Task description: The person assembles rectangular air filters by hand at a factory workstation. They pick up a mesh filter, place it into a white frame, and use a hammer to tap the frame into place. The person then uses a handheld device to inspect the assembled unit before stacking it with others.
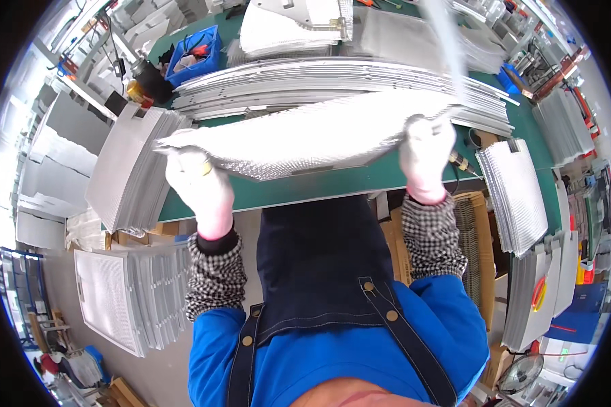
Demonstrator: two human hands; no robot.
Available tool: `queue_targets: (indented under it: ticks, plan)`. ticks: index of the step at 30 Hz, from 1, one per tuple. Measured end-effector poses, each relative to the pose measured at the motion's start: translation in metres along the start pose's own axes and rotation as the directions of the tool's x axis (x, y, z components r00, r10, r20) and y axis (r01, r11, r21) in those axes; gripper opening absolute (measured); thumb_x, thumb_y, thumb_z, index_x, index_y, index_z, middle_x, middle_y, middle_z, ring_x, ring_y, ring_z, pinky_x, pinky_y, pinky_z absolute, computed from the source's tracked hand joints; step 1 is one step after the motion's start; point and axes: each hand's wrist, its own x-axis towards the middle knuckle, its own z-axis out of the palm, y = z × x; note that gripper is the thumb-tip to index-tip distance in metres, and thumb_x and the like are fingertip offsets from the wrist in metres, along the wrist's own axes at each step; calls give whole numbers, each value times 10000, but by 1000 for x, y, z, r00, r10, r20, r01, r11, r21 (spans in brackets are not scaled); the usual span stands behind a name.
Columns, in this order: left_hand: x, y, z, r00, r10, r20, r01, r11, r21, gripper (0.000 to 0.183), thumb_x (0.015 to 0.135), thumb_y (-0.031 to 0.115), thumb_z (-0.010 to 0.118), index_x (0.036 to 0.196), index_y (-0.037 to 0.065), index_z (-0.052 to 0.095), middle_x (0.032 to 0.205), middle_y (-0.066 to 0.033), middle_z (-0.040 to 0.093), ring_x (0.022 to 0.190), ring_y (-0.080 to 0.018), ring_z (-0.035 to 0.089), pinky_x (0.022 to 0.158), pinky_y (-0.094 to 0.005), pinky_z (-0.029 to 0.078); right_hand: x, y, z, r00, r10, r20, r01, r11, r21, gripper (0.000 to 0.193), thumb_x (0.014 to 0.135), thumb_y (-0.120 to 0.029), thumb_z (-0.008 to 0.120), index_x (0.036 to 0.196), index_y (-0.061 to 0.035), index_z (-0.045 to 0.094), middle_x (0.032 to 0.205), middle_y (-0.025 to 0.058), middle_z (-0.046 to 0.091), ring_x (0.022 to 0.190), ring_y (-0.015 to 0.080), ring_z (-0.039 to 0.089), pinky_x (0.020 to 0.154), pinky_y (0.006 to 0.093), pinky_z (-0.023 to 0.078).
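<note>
A wide silvery mesh panel (319, 132) spans between my two gloved hands above the green bench top. Its surface is washed out by glare, and fine perforation shows along its near edge. My left hand (198, 178), in a white glove, is closed on the panel's left end. At the opposite end my right hand (426, 152), also white-gloved, grips the panel's corner. Behind it lie long silvery metal strips (265, 80), stacked across the bench. Close to my right hand, a screwdriver-like tool (463, 165) rests on the bench.
Upright mesh panels (132, 169) stand at the left bench end, with more panels (512, 193) at the right. A blue bin (207, 54) sits at the back left. Framed panels (125, 298) stand low on the left. An open cardboard box (478, 251) is below the bench, right of me.
</note>
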Motion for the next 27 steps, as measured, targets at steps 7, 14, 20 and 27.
queue_targets:
  ticks: [7,14,20,27]
  plan:
    - [-16,13,16,899,-413,146,438,853,-283,330,1072,317,520,909,32,557,773,68,425,729,-46,358,661,-236,313,8,-3,5,932,348,101,-360,918,164,302,973,-152,657,1214,28,624,990,-33,620,898,48,519,821,221,435]
    - [-77,-4,1,738,-610,288,670,711,-211,346,983,189,681,1249,-14,590,1053,4,579,1020,-117,513,920,-259,408,-4,33,-17,773,596,216,-594,800,-85,396,964,-185,692,1270,43,588,1029,14,650,930,74,578,847,233,472]
    - [36,36,35,682,420,598,-621,765,171,547,766,141,813,1272,82,616,1241,-115,626,1189,-322,579,1038,-431,438,4,31,32,704,595,387,-614,784,-88,315,957,-193,689,1177,27,641,994,13,663,911,71,585,819,240,472]
    - [63,20,55,342,-19,940,-441,880,178,381,881,373,736,1066,54,639,846,-172,691,830,-346,704,748,-448,551,20,36,51,655,532,536,-476,842,-254,284,928,-203,698,1092,28,674,862,-21,617,793,56,531,693,229,439]
